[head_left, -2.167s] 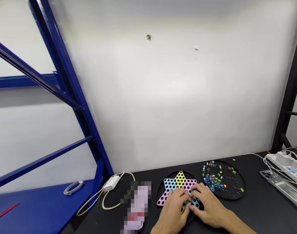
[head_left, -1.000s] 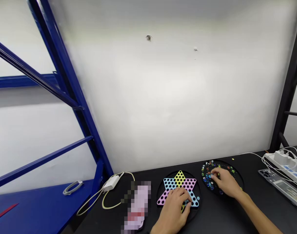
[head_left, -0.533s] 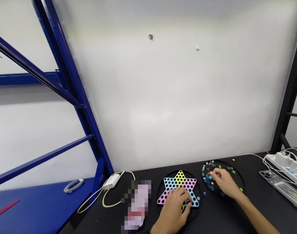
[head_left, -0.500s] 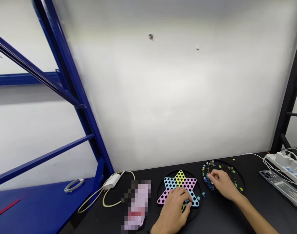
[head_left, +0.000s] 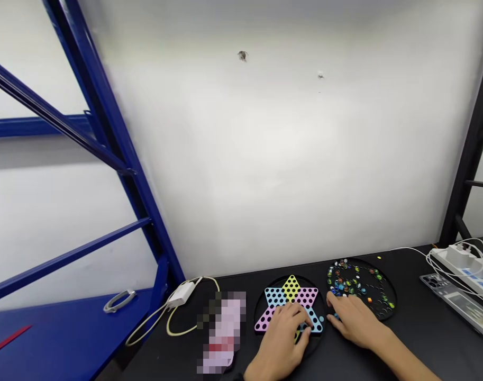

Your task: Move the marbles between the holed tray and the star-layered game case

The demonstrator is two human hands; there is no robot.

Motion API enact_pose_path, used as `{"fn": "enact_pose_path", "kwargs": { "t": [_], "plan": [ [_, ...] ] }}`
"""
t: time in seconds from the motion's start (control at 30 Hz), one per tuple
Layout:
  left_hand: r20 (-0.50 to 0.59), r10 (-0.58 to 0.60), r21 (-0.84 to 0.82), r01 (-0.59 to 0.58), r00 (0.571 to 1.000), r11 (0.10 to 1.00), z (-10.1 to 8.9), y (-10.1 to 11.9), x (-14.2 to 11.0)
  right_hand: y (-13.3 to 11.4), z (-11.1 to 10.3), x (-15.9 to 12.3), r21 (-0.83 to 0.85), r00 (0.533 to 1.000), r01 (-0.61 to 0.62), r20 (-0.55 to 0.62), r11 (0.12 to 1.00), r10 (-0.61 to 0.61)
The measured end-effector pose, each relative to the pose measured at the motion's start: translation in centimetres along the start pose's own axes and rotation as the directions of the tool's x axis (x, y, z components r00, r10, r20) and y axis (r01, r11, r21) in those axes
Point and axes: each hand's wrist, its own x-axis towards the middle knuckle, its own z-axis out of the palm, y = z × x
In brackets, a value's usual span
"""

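A star-shaped Chinese checkers board with pink, blue and yellow points sits in a round black tray. My left hand rests over its front part, fingers bent and thumb apart from them, hiding that area. At the board's right edge lies a light blue marble. Right of it my right hand is low over the table, thumb and fingers apart. Between them a teal marble shows in part. Behind this hand, a second round black tray holds many coloured glass marbles.
A pixelated pinkish object lies left of the board. A white adapter with a looped cable is farther left. On the right are a clear case and a white power strip. A blue rack stands at left.
My right hand left the board for the marble tray, then came back left and nearer to me, opening its fingers by the teal marble on the table. My left hand has stayed on the board.
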Motion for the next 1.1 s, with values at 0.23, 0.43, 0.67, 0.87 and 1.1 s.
{"fn": "enact_pose_path", "kwargs": {
  "t": [0.23, 0.43, 0.67, 0.87, 1.1],
  "plan": [
    [0.0, 0.007, -0.008, -0.007, 1.0, 1.0, -0.1, 0.0, 0.0, 0.5, 0.6, -0.2, -0.166, 1.0, 0.027, -0.009, 0.986, -0.029],
    [0.0, 0.006, 0.006, -0.006, 1.0, 1.0, -0.1, 0.0, -0.1, 0.9, -0.7, -0.5, 0.143, 0.999, 0.013, 0.044, 0.99, -0.02],
    [0.006, 0.007, 0.0, -0.007, 1.0, 1.0, -0.1, 0.0, 0.0, 2.9, -3.6, 1.6, 0.971, 0.897, -0.221, 0.239, -0.09, 0.372],
    [0.015, 0.006, -0.004, -0.006, 1.0, 1.0, -0.3, 0.3, 0.1, 5.5, -3.0, 1.8, 0.878, 0.789, -0.233, 0.422, -0.417, 0.446],
    [0.027, -0.002, -0.001, 0.002, 1.0, 1.0, -0.4, 0.4, 0.1, 5.8, -1.7, 1.3, 0.666, 0.818, -0.467, 0.075, 0.582, 0.571]
  ]
}}
